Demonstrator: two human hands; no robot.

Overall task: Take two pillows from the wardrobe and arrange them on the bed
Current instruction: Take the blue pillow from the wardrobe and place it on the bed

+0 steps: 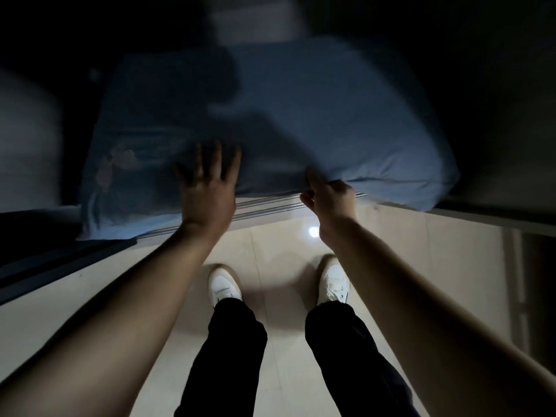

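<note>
A blue pillow [301, 121] lay in the dark wardrobe [496, 85], overhanging its edge. Its front hem was pinched by the right hand [329, 197], seemingly for pulling out; the left hand [207, 185] was spread flat, unclenched, against it.

White shoes [225, 285] and black trousers [231, 353] stand on pale floor tiles [282, 245].

Two pillows in the dark wardrobe [496, 85]: right pillow [331, 115] overlapping left pillow [126, 152]. Both overhang the door track [270, 206]. Floor [279, 266] and shoes [224, 285] before it.
</note>
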